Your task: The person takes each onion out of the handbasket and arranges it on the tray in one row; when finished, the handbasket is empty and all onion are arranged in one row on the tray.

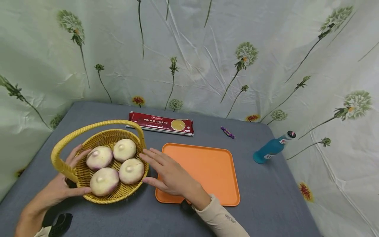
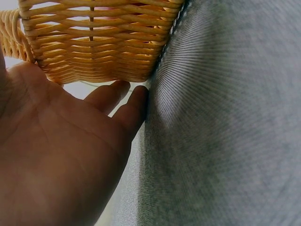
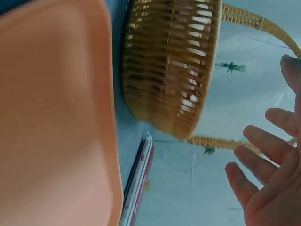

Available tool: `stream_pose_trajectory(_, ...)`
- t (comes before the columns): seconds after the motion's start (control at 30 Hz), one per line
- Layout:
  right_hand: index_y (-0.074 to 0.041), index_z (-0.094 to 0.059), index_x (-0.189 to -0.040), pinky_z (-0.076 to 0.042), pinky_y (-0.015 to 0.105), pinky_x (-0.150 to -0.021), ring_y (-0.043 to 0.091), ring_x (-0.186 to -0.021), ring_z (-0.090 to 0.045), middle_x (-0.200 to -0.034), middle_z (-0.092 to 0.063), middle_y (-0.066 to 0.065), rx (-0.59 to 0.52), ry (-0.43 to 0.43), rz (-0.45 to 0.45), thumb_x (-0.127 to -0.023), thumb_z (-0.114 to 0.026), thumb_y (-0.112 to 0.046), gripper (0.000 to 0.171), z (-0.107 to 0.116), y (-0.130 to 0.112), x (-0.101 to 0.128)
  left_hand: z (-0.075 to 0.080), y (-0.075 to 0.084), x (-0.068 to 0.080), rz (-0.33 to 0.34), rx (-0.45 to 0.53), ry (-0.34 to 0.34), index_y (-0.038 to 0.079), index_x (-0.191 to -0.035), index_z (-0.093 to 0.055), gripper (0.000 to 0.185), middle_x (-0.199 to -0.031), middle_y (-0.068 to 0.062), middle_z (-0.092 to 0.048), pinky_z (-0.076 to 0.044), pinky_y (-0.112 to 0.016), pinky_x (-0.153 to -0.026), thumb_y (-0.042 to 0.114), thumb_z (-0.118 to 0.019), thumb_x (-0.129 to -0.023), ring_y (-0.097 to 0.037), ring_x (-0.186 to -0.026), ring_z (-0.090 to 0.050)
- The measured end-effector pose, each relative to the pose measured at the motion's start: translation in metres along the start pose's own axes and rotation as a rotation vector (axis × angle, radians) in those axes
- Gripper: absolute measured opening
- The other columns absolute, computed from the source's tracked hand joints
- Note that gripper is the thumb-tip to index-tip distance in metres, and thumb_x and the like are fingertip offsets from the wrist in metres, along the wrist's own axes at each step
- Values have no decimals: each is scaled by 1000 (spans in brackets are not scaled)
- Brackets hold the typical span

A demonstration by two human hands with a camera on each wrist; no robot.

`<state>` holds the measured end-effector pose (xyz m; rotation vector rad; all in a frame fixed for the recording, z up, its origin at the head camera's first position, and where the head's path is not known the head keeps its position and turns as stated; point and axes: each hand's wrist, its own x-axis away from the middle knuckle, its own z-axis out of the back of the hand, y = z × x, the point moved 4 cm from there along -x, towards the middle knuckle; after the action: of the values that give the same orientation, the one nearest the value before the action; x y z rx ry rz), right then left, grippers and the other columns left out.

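Yellow wicker makes up the basket [image 1: 111, 197], which sits on the near left part of the grey surface [image 1: 266, 197] with its arched handle [image 1: 88, 126] standing up over four pale, purple-tinged turnips [image 1: 113, 168] nestled side by side inside. The left hand [image 1: 60, 187] lies open against the basket's near left wall, fingers straight and spread along the weave beside the base of the handle, so it seems to steady that side rather than grip it; the left wrist view shows the palm and fingertips right at the foot of the wicker where it meets the cloth. The right hand [image 1: 170, 174] is open too, fingers extended and relaxed, its fingertips just beside the basket's right rim and its heel over the near left corner of the orange tray [image 1: 213, 168]; whether it touches the wicker cannot be told. With one hand on each flank, the basket looks bracketed between them. The tray lies flat just to the right of the basket. Behind them, a red pasta packet [image 1: 161, 123] lies by the flowered backdrop, a small purple wrapped sweet [image 1: 228, 132] to its right, and a blue bottle [image 1: 273, 147] well apart at the far right.
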<state>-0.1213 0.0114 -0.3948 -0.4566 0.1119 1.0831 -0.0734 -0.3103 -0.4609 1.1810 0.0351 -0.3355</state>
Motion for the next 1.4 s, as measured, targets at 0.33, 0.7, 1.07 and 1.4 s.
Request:
stream_pose_trajectory(0.33, -17, -34, -156, -32, 28, -117, 11, -149, -27, -159, -36, 5, -142, -23, -18, -101, -59, -39, 65, -19, -3, -18, -2, -1, 1, 3, 20, 0, 9, -160, -19, 113, -167, 0, 14, 15, -30, -114, -7, -80, -67, 2, -147, 11)
stream_pose_trajectory(0.7, -21, -41, -153, -32, 27, -116, 13, -144, -36, -157, -40, 3, -160, -99, -13, -97, -64, -44, 65, -32, 0, -32, 2, 3, 1, -3, -21, 9, 8, -160, -19, 113, -167, -2, 13, -2, -5, -100, -9, -80, -67, 4, -147, 11)
stream_pose_trajectory(1.07, -28, -46, -151, -35, 34, -110, 22, -133, -41, -152, -45, 5, -28, -228, -67, -97, -60, -49, 59, -39, -3, -45, -2, 1, 3, -14, 12, -9, 7, -160, -17, 110, -167, -2, 14, -5, -4, -101, -13, -77, -70, 2, -147, 11)
stream_pose_trajectory(1.4, -34, -42, -153, -29, 26, -90, 19, -121, -39, -146, -45, 1, 21, -251, -133, -95, -62, -52, 64, -46, -4, -51, -3, 4, 0, -16, -4, 4, 7, -160, -20, 111, -167, -2, 12, -4, -4, -101, -12, -78, -68, 1, -148, 12)
